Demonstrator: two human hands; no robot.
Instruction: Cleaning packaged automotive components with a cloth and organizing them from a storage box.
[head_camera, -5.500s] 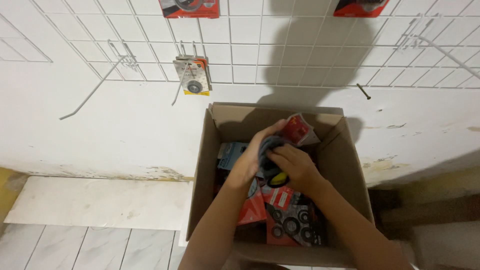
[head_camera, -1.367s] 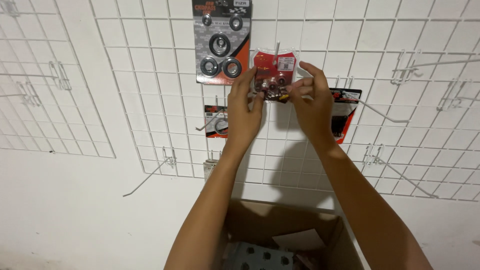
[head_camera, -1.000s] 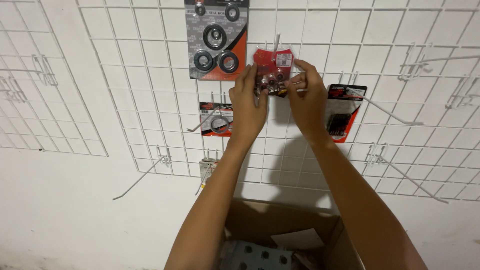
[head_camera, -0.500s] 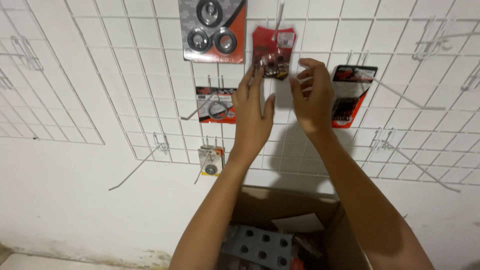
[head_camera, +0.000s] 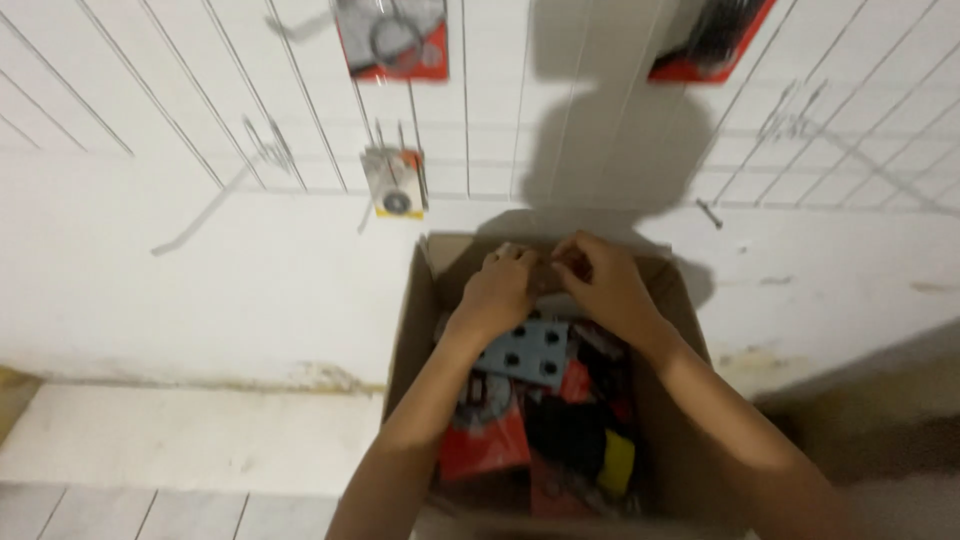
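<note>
White wire grid wall backs an open cardboard box (head_camera: 410, 330); left hand (head_camera: 497, 290) and right hand (head_camera: 605, 290), fingers curled, pinch a small blurred packet (head_camera: 545, 280) over the box's far end; better grip it by the edges

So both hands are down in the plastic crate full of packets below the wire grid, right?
Not quite: it is a cardboard box, not a plastic crate. The head view shows the left hand and right hand together inside it, over the packets, below the wire grid.
</note>
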